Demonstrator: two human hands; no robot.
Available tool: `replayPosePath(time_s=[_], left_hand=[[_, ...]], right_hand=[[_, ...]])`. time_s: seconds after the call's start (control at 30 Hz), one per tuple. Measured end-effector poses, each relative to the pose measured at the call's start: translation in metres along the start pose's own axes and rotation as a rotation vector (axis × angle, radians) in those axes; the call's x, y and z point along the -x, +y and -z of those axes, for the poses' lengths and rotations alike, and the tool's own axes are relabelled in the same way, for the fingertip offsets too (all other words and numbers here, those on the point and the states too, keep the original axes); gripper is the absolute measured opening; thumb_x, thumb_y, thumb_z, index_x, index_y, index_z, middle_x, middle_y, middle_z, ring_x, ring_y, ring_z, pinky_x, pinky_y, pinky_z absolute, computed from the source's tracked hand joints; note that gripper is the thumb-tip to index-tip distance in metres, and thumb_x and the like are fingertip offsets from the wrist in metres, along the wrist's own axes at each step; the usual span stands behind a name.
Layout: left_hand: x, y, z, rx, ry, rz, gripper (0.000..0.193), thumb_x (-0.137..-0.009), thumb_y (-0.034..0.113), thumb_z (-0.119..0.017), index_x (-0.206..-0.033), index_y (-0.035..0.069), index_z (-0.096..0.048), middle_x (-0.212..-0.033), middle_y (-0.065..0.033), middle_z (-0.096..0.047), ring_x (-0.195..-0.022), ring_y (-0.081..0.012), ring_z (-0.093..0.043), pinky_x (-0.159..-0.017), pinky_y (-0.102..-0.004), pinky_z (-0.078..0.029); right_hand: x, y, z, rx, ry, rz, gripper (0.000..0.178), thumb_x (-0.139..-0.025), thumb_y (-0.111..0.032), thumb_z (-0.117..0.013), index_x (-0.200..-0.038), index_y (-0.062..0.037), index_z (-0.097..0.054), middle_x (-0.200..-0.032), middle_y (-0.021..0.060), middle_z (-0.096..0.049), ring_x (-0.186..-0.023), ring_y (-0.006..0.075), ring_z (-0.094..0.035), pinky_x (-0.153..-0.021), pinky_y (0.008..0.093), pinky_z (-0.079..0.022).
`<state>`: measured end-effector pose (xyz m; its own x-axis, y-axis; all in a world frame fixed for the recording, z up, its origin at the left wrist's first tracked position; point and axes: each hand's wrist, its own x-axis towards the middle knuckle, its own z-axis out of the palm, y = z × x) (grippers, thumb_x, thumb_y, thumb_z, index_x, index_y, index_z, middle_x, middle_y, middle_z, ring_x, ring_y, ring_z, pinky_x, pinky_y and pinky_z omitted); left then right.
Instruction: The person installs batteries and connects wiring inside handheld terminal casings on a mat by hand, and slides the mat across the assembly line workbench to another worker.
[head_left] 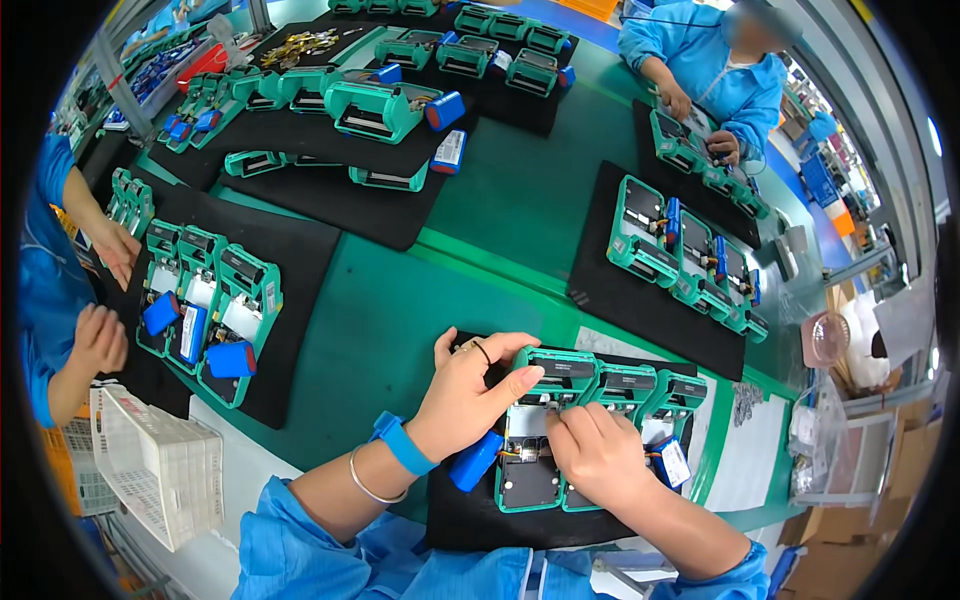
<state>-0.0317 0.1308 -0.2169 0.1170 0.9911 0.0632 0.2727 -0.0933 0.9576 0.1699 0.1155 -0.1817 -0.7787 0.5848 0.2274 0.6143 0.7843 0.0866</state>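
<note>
As the left hand [462, 398] steadied a green housing [557, 366], the right hand [605, 455] worked inside it

While the housing lay open on a black mat [452, 525], leftmost in a row of three, the left hand gripped its upper left corner, thumb and forefinger closed over the edge. The right hand was bunched, its fingertips down in the housing's middle; whether they pinched anything could not be told.

The work looked partway through. A flat black panel [530, 488] already sat in the lower half, but a blue pack [476, 461] lay outside, just beside the left wall, seemingly not yet fitted. A second pack [672, 462], white-labelled, rested at the third housing [676, 394], which also looked unfinished.

The housings had rounded, moulded-looking rims around dark recesses; the packs were smooth, glossy blocks, and the mat was matt and soft-looking. Beyond it stretched a smooth green tabletop [385, 300]. To the left, near a co-worker's hands [100, 338], more open housings [240, 268] carried loose packs, above a perforated white plastic crate [190, 475].
</note>
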Motion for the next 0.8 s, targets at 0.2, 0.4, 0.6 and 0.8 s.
replayPosePath(time_s=[0.2, 0.4, 0.6, 0.8], left_hand=[[0.001, 0.0002, -0.0012, -0.02, 0.011, 0.006, 0.031, -0.092, 0.027, -0.065, -0.119, 0.012, -0.064, -0.091, 0.0024, -0.065, -0.093, -0.0118, -0.058, -0.112, -0.046, -0.013], [0.0019, 0.0002, -0.0017, -0.023, 0.016, -0.001, 0.032, -0.092, 0.027, -0.065, -0.12, 0.012, -0.064, -0.092, 0.0024, -0.065, -0.093, -0.0116, -0.058, -0.112, -0.0456, -0.013], [0.0017, -0.0016, -0.0015, -0.012, 0.017, 0.007, 0.032, -0.092, 0.029, -0.065, -0.121, 0.013, -0.063, -0.093, 0.0029, -0.064, -0.094, -0.0119, -0.057, -0.112, -0.0467, -0.013], [0.0009, -0.0023, -0.0014, -0.005, 0.021, 0.004, 0.033, -0.092, 0.029, -0.066, -0.12, 0.014, -0.064, -0.092, 0.0026, -0.064, -0.094, -0.0125, -0.057, -0.113, -0.0483, -0.011]], right_hand=[[0.0011, 0.0045, -0.0002, -0.037, -0.009, 0.015, 0.028, -0.064, -0.01, -0.067, -0.092, -0.0036, -0.066, -0.078, 0.0012, -0.052, -0.067, 0.0146, -0.055, -0.048, 0.0265, -0.043], [0.0024, 0.005, -0.0013, -0.066, 0.01, 0.033, 0.029, -0.064, -0.01, -0.067, -0.093, -0.003, -0.066, -0.079, 0.0015, -0.053, -0.067, 0.0149, -0.055, -0.049, 0.0265, -0.044], [0.0016, 0.0054, -0.0011, -0.066, 0.014, 0.04, 0.029, -0.065, -0.01, -0.067, -0.093, -0.0026, -0.067, -0.081, 0.0019, -0.055, -0.067, 0.0149, -0.055, -0.049, 0.0265, -0.044], [0.0013, 0.0054, -0.0016, -0.077, 0.035, 0.039, 0.028, -0.065, -0.009, -0.068, -0.092, -0.0028, -0.067, -0.08, 0.0019, -0.054, -0.067, 0.0151, -0.055, -0.049, 0.0265, -0.043]])
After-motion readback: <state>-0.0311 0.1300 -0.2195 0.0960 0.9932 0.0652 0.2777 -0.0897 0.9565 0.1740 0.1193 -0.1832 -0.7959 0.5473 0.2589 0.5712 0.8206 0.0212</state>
